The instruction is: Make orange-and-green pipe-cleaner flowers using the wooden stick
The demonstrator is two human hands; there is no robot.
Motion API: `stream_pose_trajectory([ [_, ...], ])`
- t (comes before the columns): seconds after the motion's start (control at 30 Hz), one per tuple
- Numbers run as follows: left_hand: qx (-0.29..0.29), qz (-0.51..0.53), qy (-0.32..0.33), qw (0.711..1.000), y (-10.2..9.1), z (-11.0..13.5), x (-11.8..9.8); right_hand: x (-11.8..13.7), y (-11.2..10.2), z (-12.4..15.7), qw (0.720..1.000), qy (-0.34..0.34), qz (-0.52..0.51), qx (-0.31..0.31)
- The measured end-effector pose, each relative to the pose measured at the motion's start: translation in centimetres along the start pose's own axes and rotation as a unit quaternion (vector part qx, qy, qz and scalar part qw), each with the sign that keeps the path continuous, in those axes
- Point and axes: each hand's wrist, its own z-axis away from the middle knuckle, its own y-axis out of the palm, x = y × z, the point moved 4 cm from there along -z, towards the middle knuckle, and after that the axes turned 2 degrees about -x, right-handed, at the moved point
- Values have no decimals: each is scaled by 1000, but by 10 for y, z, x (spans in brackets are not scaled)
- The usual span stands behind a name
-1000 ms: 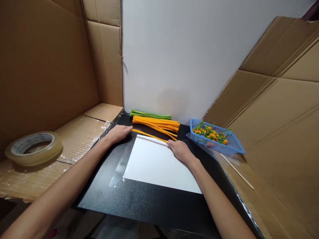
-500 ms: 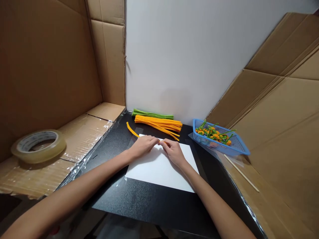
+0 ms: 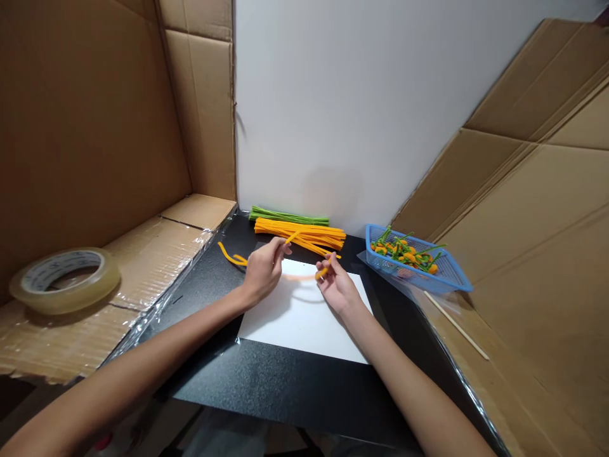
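Strip (image 3: 240, 259), orange: trailing loose end leftward from left hand (image 3: 263, 271), over black tabletop (image 3: 238, 377); poking up beyond same hand, clamped on it; bending within curled right hand (image 3: 341, 292), also clamped on it; spanning both hands as faint blur above white paper (image 3: 299, 327), continuity hard to tell; lying behind: orange bundle (image 3: 309, 230), then green bundle (image 3: 285, 216), close together; sitting farther right: blue basket (image 3: 451, 277), holding orange-and-green pieces (image 3: 407, 255); lying just in front: thin stick (image 3: 457, 326); resting well apart, far left, on cardboard ledge (image 3: 147, 265): tape roll (image 3: 98, 283).
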Motion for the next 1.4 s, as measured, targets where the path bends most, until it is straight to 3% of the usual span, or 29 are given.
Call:
stream_pose_trajectory([
  [0.1, -16, -4, 44, 999, -6, -3, -4, 7, 2, 0, 996, -15, 76, 43],
  [0.27, 85, -58, 87, 991, 10, 11, -18, 7, 19, 15, 984, -76, 124, 107],
  [0.47, 107, -53, 47, 992, 16, 15, -18, 3, 34, 29, 975, -93, 137, 150],
  [0.8, 139, -69, 44, 987, 13, 12, -18, 8, 28, 30, 968, -152, 174, 94],
  [1.07, 153, -82, 59, 983, 15, 15, -17, 7, 26, 28, 974, -149, 155, 74],
  [1.17, 148, -46, 46, 987, 15, 15, -18, 6, 27, 29, 972, -154, 161, 80],
  [1.27, 105, -8, 43, 993, 13, 15, -19, 5, 28, 31, 965, -168, 183, 83],
  [1.4, 48, 13, 92, 995, 8, 13, -23, 3, 31, 35, 955, -183, 213, 92],
])
